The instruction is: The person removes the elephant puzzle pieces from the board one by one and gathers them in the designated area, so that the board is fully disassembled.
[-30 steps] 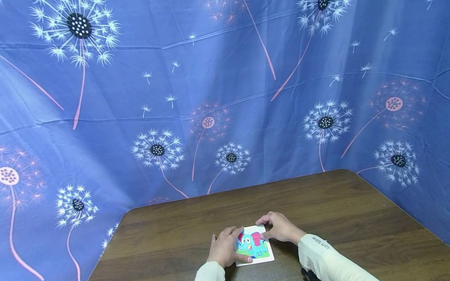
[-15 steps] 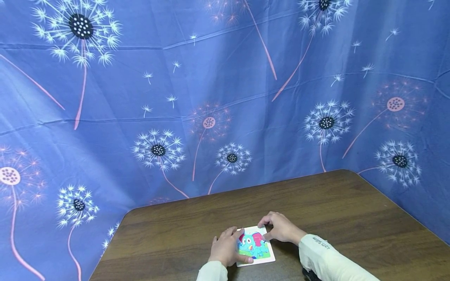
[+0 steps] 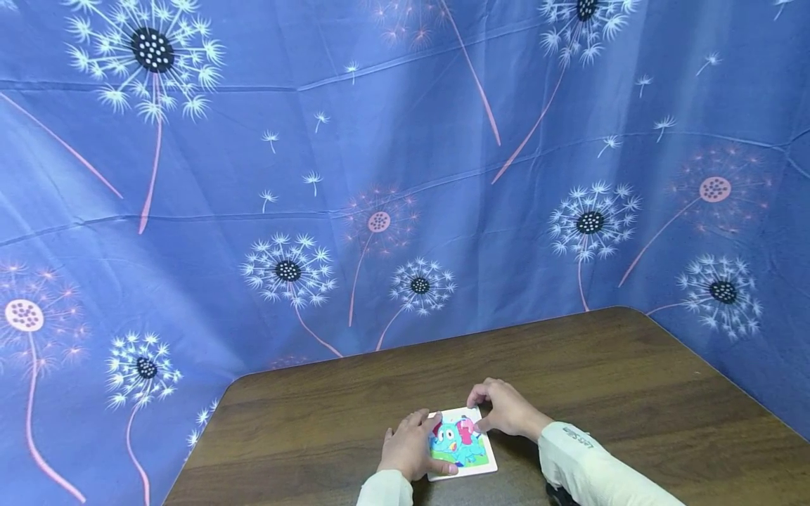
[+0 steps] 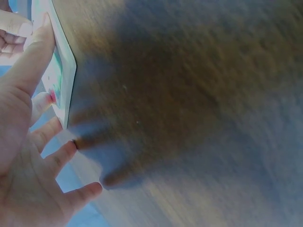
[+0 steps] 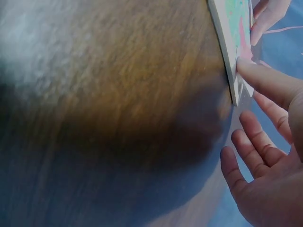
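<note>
Two hands flank the work low in the frame, both touching it: the left hand (image 3: 408,443) on its left side, the right hand (image 3: 508,411) at its upper right. The left fingers are spread and mostly straight, the thumb laid over the lower left edge. The right thumb and index finger stand apart about the upper right corner, its other fingers loose; whether they pinch a separate piece I cannot tell. Between them, at lower centre, the elephant board (image 3: 458,450) lies flat and picture up, right of the left hand and left of the right. Nearly square, it shows no clear long axis, and neither hand is plainly nearer. Beneath spreads the brown table (image 3: 316,422); beyond, the blue cloth (image 3: 436,176) fills the upper frame.
</note>
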`<action>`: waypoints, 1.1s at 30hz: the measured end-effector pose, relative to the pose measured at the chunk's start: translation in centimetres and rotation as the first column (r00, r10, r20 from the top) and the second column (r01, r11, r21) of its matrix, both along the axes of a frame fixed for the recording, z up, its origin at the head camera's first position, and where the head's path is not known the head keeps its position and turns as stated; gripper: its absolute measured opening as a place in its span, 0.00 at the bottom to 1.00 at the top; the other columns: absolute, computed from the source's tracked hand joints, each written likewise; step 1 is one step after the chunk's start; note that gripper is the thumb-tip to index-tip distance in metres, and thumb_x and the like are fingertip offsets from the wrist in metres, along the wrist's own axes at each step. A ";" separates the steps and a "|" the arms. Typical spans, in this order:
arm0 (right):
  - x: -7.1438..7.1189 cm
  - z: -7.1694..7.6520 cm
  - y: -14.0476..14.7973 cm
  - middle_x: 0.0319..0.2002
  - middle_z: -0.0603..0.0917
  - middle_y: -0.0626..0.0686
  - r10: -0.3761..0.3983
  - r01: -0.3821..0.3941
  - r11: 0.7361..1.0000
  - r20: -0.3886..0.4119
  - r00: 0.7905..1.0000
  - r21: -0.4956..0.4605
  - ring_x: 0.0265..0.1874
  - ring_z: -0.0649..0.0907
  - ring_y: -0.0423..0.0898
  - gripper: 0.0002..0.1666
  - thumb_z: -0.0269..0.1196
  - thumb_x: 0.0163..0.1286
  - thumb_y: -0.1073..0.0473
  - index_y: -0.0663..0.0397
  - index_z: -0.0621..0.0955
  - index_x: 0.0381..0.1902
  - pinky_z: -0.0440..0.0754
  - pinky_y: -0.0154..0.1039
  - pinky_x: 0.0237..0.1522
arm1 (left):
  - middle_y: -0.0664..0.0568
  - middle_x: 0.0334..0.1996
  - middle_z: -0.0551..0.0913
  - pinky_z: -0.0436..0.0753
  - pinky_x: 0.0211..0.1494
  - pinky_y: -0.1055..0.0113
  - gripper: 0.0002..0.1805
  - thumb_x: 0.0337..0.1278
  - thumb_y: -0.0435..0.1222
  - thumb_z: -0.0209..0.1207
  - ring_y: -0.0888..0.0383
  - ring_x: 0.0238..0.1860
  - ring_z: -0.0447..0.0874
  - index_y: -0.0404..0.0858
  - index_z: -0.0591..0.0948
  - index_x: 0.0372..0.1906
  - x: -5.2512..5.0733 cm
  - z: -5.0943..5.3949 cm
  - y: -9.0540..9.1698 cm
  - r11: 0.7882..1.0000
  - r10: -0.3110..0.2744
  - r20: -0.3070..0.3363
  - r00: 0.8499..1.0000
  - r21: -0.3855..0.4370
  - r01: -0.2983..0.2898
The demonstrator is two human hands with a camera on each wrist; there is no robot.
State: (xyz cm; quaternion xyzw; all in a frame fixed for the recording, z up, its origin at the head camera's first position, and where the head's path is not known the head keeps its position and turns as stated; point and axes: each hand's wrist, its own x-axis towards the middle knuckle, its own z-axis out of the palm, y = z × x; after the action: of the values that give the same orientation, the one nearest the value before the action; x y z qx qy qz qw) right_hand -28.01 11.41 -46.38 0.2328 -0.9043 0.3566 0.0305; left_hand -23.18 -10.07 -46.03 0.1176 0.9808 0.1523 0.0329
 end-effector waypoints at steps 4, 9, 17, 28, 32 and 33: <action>-0.1 -0.2 0.2 0.33 0.78 0.44 0.003 -0.002 1.000 -0.027 1.000 0.024 0.36 0.77 0.45 0.19 0.83 0.43 0.63 0.48 0.85 0.30 0.77 0.41 0.41 | 0.46 0.67 0.75 0.71 0.63 0.29 0.48 0.36 0.57 0.79 0.41 0.67 0.72 0.47 0.78 0.68 -0.1 0.0 0.1 1.000 0.004 0.009 1.000 -0.006 -0.004; -0.1 -0.3 0.5 0.33 0.79 0.43 0.014 -0.011 0.999 -0.052 0.999 0.053 0.37 0.78 0.45 0.17 0.83 0.43 0.61 0.48 0.86 0.30 0.77 0.42 0.41 | 0.46 0.66 0.76 0.71 0.63 0.29 0.48 0.35 0.57 0.79 0.41 0.67 0.72 0.47 0.78 0.68 0.0 0.0 0.1 1.000 0.002 0.000 1.000 -0.007 -0.002; -0.2 0.0 0.7 0.35 0.79 0.43 0.016 -0.011 0.998 -0.080 0.997 0.057 0.39 0.79 0.48 0.16 0.82 0.45 0.60 0.47 0.87 0.31 0.79 0.45 0.43 | 0.45 0.66 0.76 0.72 0.63 0.29 0.48 0.34 0.56 0.80 0.41 0.67 0.72 0.46 0.78 0.67 0.0 0.1 0.3 1.000 0.003 -0.011 1.000 -0.011 -0.003; -0.6 1.3 2.1 0.36 0.81 0.43 0.025 -0.025 0.999 0.015 1.000 0.019 0.41 0.81 0.48 0.14 0.80 0.50 0.63 0.48 0.90 0.36 0.80 0.50 0.46 | 0.46 0.66 0.76 0.73 0.62 0.31 0.49 0.33 0.57 0.80 0.41 0.67 0.73 0.46 0.78 0.67 0.0 0.1 0.3 1.000 0.002 -0.025 1.000 -0.021 -0.003; -0.8 1.3 3.0 0.36 0.82 0.43 0.024 -0.025 0.999 0.015 1.000 0.026 0.40 0.81 0.48 0.14 0.80 0.50 0.63 0.47 0.90 0.36 0.80 0.50 0.45 | 0.46 0.66 0.76 0.74 0.61 0.31 0.49 0.34 0.57 0.80 0.41 0.67 0.73 0.45 0.77 0.68 0.0 0.1 0.2 1.000 -0.004 -0.022 1.000 -0.020 0.003; -0.9 1.3 3.2 0.36 0.82 0.43 0.021 -0.021 0.999 0.011 1.000 0.030 0.40 0.81 0.48 0.14 0.81 0.50 0.62 0.47 0.90 0.36 0.80 0.49 0.45 | 0.46 0.66 0.76 0.74 0.61 0.31 0.49 0.35 0.57 0.80 0.41 0.67 0.73 0.45 0.77 0.68 0.0 0.1 0.2 1.000 -0.005 -0.021 1.000 -0.018 0.005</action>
State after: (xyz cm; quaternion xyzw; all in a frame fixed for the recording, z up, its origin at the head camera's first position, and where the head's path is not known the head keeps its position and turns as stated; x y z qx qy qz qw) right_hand -28.88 14.57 -45.08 0.2408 -0.9073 0.3443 0.0182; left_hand -23.15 -9.85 -45.91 0.1212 0.9821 0.1423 0.0242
